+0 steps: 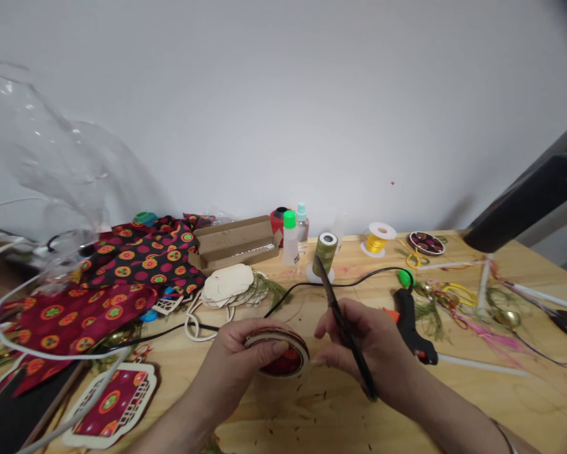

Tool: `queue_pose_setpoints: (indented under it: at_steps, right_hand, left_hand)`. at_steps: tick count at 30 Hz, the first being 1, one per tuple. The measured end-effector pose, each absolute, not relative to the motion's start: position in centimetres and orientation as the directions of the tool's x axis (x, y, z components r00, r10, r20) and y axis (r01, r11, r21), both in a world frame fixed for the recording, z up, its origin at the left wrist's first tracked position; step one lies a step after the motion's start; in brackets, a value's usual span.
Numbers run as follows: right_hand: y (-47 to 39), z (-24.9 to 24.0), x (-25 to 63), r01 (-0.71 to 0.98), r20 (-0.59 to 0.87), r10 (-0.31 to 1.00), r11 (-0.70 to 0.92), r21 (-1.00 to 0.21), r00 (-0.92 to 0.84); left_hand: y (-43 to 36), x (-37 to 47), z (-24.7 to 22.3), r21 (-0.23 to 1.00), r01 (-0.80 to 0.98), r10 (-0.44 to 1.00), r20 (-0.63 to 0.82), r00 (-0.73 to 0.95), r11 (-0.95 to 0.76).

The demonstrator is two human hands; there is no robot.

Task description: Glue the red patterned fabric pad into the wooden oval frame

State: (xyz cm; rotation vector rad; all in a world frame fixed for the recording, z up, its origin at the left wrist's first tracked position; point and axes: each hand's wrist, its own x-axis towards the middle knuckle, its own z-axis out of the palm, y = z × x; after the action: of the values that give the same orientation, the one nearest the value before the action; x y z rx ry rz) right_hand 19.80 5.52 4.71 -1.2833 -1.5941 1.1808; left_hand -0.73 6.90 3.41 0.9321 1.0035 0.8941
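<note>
Near the table's front middle, my left hand (245, 353) is closed on a round ornament (286, 360) with a pale rim and dark red patterned fabric inside. Its thumb lies across the face. Just to the right, my right hand (366, 347) grips a long, dark, narrow tool (339, 315), tip pointing up and away; its exact kind I cannot make out. The tool and the ornament are apart. Beyond the tool's tip stands an olive-green thread spool (327, 249). Small dark scraps lie on the wood below my hands.
A black glue gun (412, 328) lies right of my right hand, its cord crossing the table. Patterned fabric (84, 318), a cardboard box (236, 244) and pale wooden cutouts (229, 285) are at left and back. A green-capped bottle (290, 239) and yellow cord spool (378, 241) stand behind.
</note>
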Motion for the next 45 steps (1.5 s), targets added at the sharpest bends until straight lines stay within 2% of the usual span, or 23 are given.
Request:
queue_pose_setpoints:
  at_steps: [2,8,14,20,25,29,34,38,45]
  right_hand:
    - [5.2,4.7,19.4,0.284,0.013,0.974,0.079,-0.955,-0.228]
    - [4.9,4.7,19.0,0.393,0.077,0.953,0.194,-0.899,-0.294]
    - [4.9,4.3,19.0,0.479,0.098,0.946,0.244,-0.843,-0.309]
    - [4.9,4.0,19.1,0.37,0.095,0.961,0.19,-0.909,-0.259]
    - [5.3,4.0,19.0,0.192,0.106,0.987,0.128,-0.973,-0.123]
    - [5.6,3.5,18.8,0.107,0.079,0.997,0.079,-0.991,0.001]
    - [5.5,2.4,18.3,0.035,0.05,0.999,0.05,-0.998,0.003]
    - [5.3,2.1,17.9,0.028,0.05,0.999,0.051,-0.998,-0.014]
    - [5.1,2.1,17.5,0.13,0.074,0.997,0.075,-0.989,-0.009]
  left_hand:
    - [6.7,-0.4,3.4,0.932,-0.149,0.904,-0.265,0.336,0.329]
    - [6.7,0.0,3.4,0.985,-0.109,0.912,-0.081,0.403,0.136]
    - [6.6,0.2,3.2,0.981,-0.098,0.893,-0.111,0.437,0.17]
    - [6.5,0.2,3.2,0.884,-0.262,0.865,-0.251,0.435,0.388]
    - [7.0,0.0,2.6,0.868,-0.357,0.893,-0.188,0.41,0.346]
    - [6.9,0.4,2.1,0.79,-0.488,0.885,-0.142,0.444,0.372]
    - [6.7,0.8,2.4,0.73,-0.556,0.895,-0.174,0.412,0.397]
    - [6.5,0.7,2.9,0.724,-0.572,0.907,-0.185,0.379,0.386]
    - [6.3,0.7,2.9,0.722,-0.583,0.922,-0.213,0.324,0.372]
